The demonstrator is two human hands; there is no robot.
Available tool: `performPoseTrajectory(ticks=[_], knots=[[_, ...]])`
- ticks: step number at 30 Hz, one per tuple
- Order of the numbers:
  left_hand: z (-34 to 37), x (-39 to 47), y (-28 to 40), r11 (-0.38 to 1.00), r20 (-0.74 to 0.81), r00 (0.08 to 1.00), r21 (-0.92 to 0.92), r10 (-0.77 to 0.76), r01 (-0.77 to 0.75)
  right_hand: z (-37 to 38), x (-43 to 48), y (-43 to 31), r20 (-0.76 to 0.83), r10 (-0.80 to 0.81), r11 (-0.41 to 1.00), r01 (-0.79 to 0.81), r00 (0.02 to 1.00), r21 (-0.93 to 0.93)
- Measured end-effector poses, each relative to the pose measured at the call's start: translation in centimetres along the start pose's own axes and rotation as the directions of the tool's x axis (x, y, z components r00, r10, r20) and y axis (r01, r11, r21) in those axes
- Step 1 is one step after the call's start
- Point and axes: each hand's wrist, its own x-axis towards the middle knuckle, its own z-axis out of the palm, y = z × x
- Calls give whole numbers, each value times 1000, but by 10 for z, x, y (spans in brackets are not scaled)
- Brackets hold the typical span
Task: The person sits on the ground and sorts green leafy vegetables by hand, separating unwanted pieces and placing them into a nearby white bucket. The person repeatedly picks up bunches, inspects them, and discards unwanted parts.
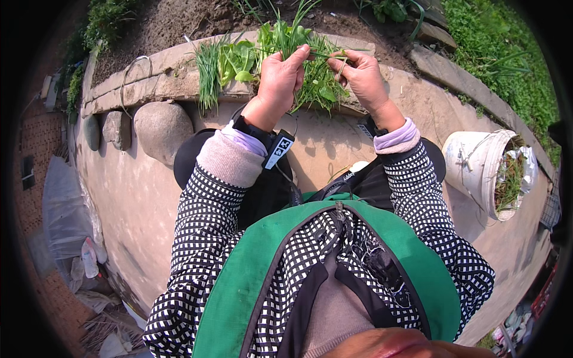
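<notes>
My left hand [282,74] is closed around a bunch of thin green stalks [286,36] that look like chives or scallions, their tips pointing away from me. To its right, my right hand [360,76] pinches a thin stalk or blade between thumb and fingers; green blades stretch between both hands. Under and behind them, a loose heap of greens [320,89] lies on the concrete ledge [179,85]. Left of the heap sit light green leafy vegetables [237,60] and a neat bundle of thin green stalks [208,74].
Three stones [163,129] stand against the ledge at left. On the right, a white bucket [470,170] lies tilted with plant scraps at its mouth. Bare soil [165,22] lies beyond the ledge, and low green plants [501,58] grow at upper right. Plastic sheeting [67,206] is at far left.
</notes>
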Motion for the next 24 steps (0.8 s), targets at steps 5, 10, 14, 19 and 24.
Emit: performPoseTrajectory(ticks=[5, 10, 14, 19, 24], knots=[[-1, 1, -1, 999, -21, 1000, -39, 7, -7, -7, -3, 0, -88, 30, 994, -39, 996, -106], [-5, 4, -1, 997, -86, 995, -49, 55, -59, -30, -12, -8, -202, 0, 999, -6, 979, -33], [-8, 5, 0, 992, -95, 993, -88, 77, -85, -59, -27, -25, -343, -52, 987, 101, 938, 128], [-8, 7, -3, 983, -55, 987, -96, 151, -156, -122, -68, -62, -446, -227, 959, 278, 866, 52], [-13, 12, -8, 986, -37, 992, -112, 121, -124, -204, -132, -115, -588, -410, 912, 313, 697, -265]])
